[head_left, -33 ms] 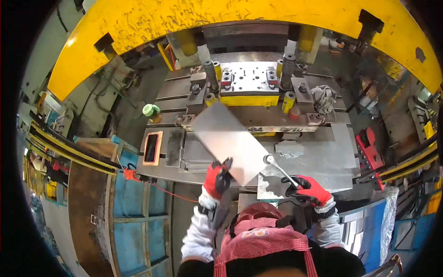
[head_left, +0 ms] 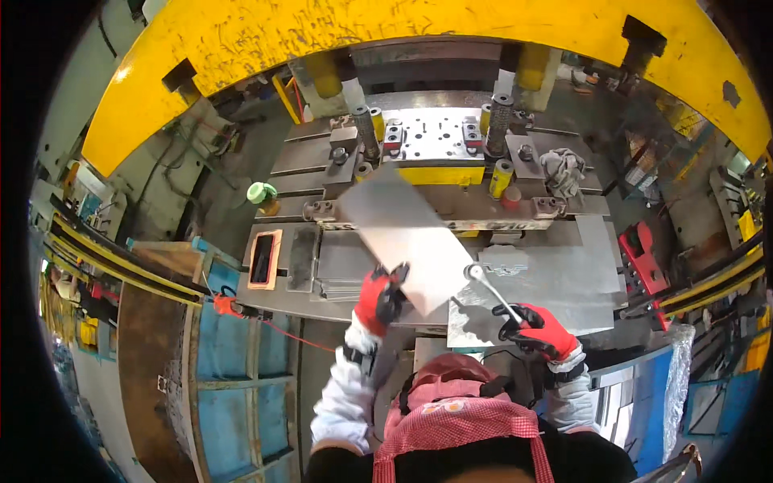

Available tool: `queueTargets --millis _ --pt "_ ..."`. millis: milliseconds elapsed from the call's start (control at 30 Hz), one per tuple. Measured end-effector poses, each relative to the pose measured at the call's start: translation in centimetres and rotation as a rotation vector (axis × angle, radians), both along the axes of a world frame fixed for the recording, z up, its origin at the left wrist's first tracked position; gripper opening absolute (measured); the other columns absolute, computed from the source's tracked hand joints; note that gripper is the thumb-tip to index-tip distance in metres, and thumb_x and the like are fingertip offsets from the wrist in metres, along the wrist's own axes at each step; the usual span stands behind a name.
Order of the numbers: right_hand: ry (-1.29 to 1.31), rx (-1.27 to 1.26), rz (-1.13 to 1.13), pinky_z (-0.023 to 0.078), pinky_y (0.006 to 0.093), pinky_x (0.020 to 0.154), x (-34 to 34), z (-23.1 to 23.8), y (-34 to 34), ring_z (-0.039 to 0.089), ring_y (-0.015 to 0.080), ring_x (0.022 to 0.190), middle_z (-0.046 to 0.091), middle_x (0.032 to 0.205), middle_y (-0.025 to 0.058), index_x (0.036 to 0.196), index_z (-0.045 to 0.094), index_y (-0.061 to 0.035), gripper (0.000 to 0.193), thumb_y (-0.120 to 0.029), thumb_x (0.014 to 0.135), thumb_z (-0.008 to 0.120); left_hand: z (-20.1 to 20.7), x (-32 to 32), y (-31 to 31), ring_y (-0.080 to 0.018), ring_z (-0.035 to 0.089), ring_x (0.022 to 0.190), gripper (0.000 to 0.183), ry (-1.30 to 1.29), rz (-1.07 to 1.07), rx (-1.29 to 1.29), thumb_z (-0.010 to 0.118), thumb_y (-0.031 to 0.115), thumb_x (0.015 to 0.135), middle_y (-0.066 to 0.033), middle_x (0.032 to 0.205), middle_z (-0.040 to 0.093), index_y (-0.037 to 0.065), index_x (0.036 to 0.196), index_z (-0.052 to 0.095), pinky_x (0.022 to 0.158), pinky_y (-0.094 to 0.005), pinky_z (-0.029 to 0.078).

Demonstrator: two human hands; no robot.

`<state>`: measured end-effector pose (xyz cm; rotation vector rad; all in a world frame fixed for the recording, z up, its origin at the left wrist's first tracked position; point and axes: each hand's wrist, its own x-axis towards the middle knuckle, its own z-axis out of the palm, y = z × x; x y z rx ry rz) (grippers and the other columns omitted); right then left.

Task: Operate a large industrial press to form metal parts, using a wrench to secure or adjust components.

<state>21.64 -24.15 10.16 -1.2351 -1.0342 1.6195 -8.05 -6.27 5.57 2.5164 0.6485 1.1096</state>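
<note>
My left hand (head_left: 382,301), in a red and black glove, grips a thin rectangular metal sheet (head_left: 412,251) by its near left edge. The sheet is raised and slanted, its far end in front of the press die. My right hand (head_left: 541,332), gloved alike, is closed around the handle of a silvery rod tool with a round head (head_left: 475,273). That head is at the sheet's right corner; whether it touches cannot be told. Beneath lies a larger flat plate (head_left: 555,310) on the press bed. A stack of flat sheets (head_left: 342,262) lies left of the held sheet.
A die block (head_left: 435,137) with upright posts stands at the back under a yellow press beam (head_left: 386,20). A grey rag (head_left: 564,171) and a green-capped bottle (head_left: 262,196) flank it. A phone (head_left: 263,259) lies left; a red bracket (head_left: 644,258) stands right.
My left hand has shifted slightly away from me, and the held sheet's near corner has risen a little with it. The right hand and the rod tool are almost unmoved.
</note>
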Motion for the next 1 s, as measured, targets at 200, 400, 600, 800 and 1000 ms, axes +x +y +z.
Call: queueTargets --millis 200,400,600,800,1000 --pt "0.164 0.02 -0.175 0.035 0.0175 0.047 -0.7 2.3 2.5 0.044 0.0035 0.055 0.06 0.085 0.0051 0.128 0.041 -0.0055 0.053 -0.009 0.078 0.059 2.4 7.5 12.1 -0.0251 0.057 0.068 0.021 -0.281 -0.267 -0.487 0.047 0.019 0.085 -0.0122 0.074 0.058 0.001 0.082 0.057 0.065 -0.0332 0.045" --pt "0.121 0.078 -0.126 0.035 0.0208 0.048 -1.0 1.4 6.0 0.044 0.0058 0.055 0.051 0.07 -0.001 0.118 0.05 -0.0036 0.039 -0.015 0.082 0.058 -2.2 7.0 19.7 -0.0252 0.057 0.065 0.016 0.043 -0.182 -0.327 0.052 0.017 0.082 -0.0135 0.067 0.054 0.002 0.081 0.057 0.057 -0.0356 0.043" --pt "0.048 0.129 -0.127 0.034 0.0217 0.046 0.1 0.2 7.7 0.043 0.005 0.053 0.046 0.065 -0.0018 0.094 0.054 -0.0025 0.019 -0.018 0.084 0.057 -0.9 8.0 12.8 -0.0157 0.061 0.067 0.028 -0.818 -0.322 -1.657 0.05 0.032 0.089 -0.0028 0.083 0.061 0.009 0.105 0.055 0.058 -0.0288 0.053" --pt "0.073 0.166 -0.089 0.032 0.0195 0.047 0.1 -0.2 8.0 0.04 0.0046 0.053 0.049 0.068 -0.0011 0.111 0.048 -0.0033 0.032 -0.018 0.083 0.054 1.8 8.6 8.5 -0.0241 0.064 0.075 0.024 -0.949 -0.299 -1.688 0.048 0.025 0.091 -0.0115 0.092 0.062 0.005 0.104 0.052 0.063 -0.0333 0.056" --pt "0.005 0.206 -0.107 0.032 0.0199 0.047 0.7 -1.4 8.0 0.041 0.0054 0.054 0.055 0.076 0.0028 0.109 0.05 -0.0034 0.03 -0.017 0.083 0.056 -0.5 9.2 10.0 -0.0371 0.061 0.088 0.028 -1.081 -0.331 -1.706 0.045 0.022 0.092 -0.0202 0.1 0.058 -0.002 0.108 0.045 0.073 -0.0407 0.056"
